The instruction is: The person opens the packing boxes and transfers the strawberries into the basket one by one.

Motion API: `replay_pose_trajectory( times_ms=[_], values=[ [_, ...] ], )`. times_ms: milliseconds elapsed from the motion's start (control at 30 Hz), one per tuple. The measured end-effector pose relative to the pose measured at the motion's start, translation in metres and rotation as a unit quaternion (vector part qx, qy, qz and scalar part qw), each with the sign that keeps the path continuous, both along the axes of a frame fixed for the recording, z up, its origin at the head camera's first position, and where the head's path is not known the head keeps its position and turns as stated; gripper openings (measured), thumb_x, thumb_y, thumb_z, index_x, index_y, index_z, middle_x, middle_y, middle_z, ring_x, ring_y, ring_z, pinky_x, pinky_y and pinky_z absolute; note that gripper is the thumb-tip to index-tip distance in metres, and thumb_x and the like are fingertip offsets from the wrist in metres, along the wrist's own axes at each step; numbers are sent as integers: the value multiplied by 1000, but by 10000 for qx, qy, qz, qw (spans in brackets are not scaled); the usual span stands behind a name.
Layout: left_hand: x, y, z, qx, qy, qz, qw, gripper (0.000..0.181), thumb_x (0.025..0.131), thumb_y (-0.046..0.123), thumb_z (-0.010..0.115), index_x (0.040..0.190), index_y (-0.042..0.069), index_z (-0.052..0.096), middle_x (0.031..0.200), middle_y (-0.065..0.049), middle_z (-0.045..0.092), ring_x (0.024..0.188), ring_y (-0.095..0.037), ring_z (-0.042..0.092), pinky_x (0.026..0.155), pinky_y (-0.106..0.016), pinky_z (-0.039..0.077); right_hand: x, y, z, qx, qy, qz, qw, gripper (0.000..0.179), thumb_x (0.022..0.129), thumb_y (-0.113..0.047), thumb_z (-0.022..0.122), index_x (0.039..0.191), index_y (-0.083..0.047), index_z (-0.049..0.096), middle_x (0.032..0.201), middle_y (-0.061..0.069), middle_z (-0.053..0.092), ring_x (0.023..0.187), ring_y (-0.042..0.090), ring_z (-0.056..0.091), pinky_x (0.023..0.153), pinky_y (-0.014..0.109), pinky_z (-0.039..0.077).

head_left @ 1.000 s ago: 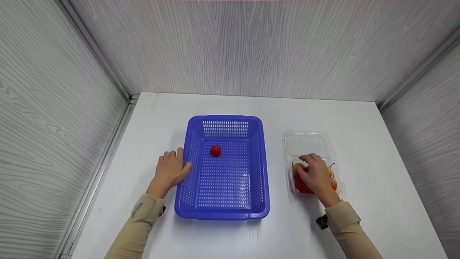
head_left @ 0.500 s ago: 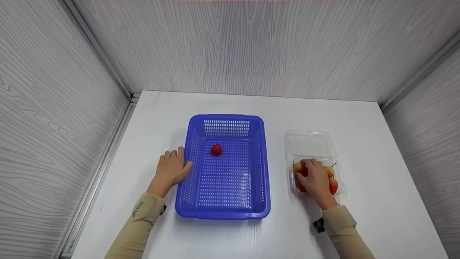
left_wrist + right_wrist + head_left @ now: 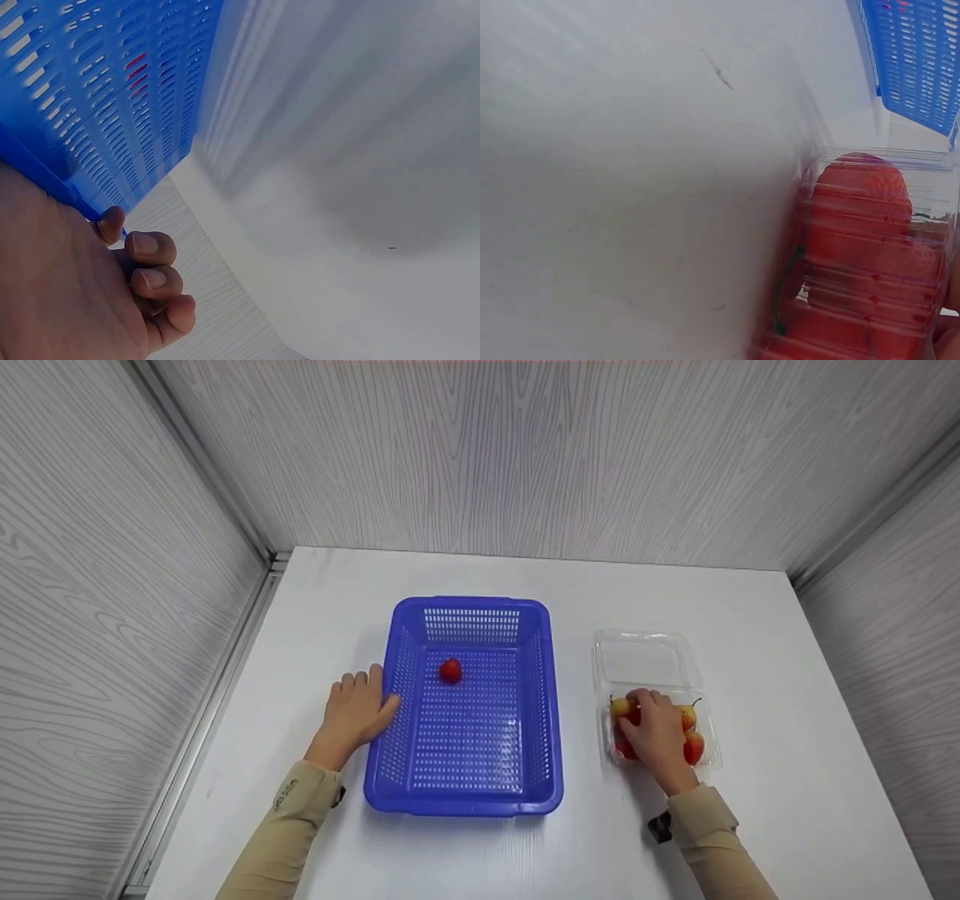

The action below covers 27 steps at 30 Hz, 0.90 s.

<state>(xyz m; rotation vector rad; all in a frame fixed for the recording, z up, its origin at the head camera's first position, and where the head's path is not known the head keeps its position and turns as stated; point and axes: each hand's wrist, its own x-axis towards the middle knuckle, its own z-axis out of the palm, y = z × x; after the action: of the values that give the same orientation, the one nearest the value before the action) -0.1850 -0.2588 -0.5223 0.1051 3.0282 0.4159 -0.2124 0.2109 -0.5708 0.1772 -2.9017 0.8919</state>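
A blue plastic basket [image 3: 463, 808] stands on the table with one red strawberry-like fruit [image 3: 451, 670] on its slotted floor. My left hand [image 3: 352, 716] holds the basket's left rim, its thumb over the edge and its fingers outside the wall. To the right lies a clear hinged plastic box [image 3: 709, 757], lid folded back, containing several red and yellow fruits, such as a red-orange fruit [image 3: 694, 748] with others partly covered. Reaching down into the box, my right hand [image 3: 660, 739] has thumb and fingers around a red fruit [image 3: 634, 715]; its fingertips are mostly hidden.
The clear lid [image 3: 643, 661] lies flat behind the box. A white table [image 3: 480, 855] carries everything, with wood-grain panels [image 3: 487, 457] at the back and both sides. A metal rail [image 3: 217, 697] runs along the left edge.
My right hand has lowered into the fruits, and its fingers have come around a red one. The left hand stays on the basket rim.
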Motion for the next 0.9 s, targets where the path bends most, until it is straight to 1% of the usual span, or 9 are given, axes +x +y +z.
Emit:
replay_pose_trajectory(
  times_ms=[200, 433, 667, 833, 900],
  values=[
    [0, 0, 0, -91, -11, -1, 10000, 50, 96, 33, 45, 124, -7, 41, 99, -27, 56, 92, -43, 51, 80, -54, 39, -1, -1, 1, -2, -43, -52, 10000, 34, 84, -13, 78, 111, -4, 60, 102, 17, 64, 95, 33, 51, 84, 49, 42],
    [0, 1, -1, -75, 26, -1, 10000, 48, 95, 33, 46, 122, -7, 42, 97, -26, 55, 89, -42, 51, 79, -53, 39, -1, 0, 1, 2, -179, -76, 9998, 34, 85, -14, 77, 116, -6, 63, 110, 17, 63, 102, 34, 50, 89, 52, 42],
    [-1, 0, 0, -130, -49, -17, 9999, 51, 96, 34, 44, 125, -7, 41, 101, -28, 55, 92, -44, 51, 80, -54, 39, 1, 1, 3, -101, 230, -34, 9997, 32, 83, -13, 79, 112, -4, 66, 106, 17, 66, 97, 34, 53, 88, 51, 39],
    [-1, 0, 0, -143, -104, -24, 9998, 52, 96, 35, 44, 127, -8, 40, 102, -28, 55, 94, -44, 51, 81, -54, 39, 2, 2, 5, -223, 314, -33, 9993, 35, 83, -14, 80, 113, -4, 66, 106, 17, 68, 98, 33, 54, 89, 50, 37],
    [-1, 0, 0, -119, -106, -34, 9999, 52, 96, 34, 44, 127, -8, 40, 103, -28, 55, 94, -44, 51, 81, -55, 39, 3, 3, 7, -296, 354, -13, 9989, 35, 83, -15, 80, 113, -3, 66, 106, 17, 68, 97, 33, 54, 89, 50, 39]
  ],
)
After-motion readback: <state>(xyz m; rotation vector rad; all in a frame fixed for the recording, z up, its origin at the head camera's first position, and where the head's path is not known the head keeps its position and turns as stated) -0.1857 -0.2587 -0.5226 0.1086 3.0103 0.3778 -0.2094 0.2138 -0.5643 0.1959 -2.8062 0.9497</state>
